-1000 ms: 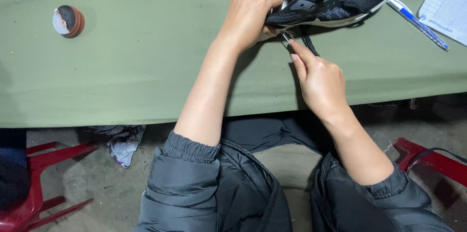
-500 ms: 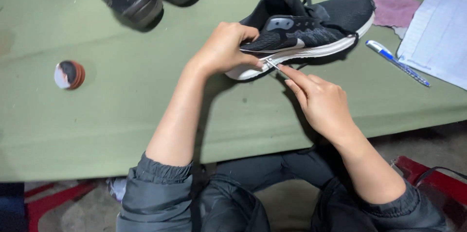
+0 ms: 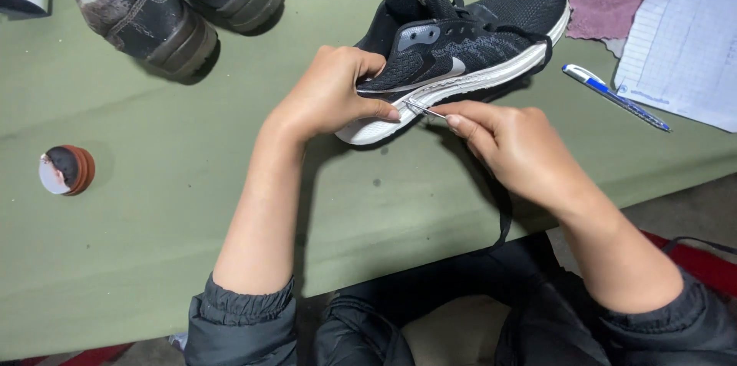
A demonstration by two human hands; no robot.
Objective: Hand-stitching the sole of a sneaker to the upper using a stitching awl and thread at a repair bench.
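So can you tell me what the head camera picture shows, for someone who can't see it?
A person's left hand steadies a black sneaker with a white sole on a green table, while the right hand pushes a thin metal needle into its side. Two worn dark shoes, a blue pen, paper, a pink cloth and a small round tin lie nearby.

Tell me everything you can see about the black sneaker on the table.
The black sneaker has a knit mesh upper, grey side panel, black laces and thick white sole. It lies tilted on the green table, toe toward the far right. The left hand grips its heel; the right hand holds a thin metal needle to the sole edge.
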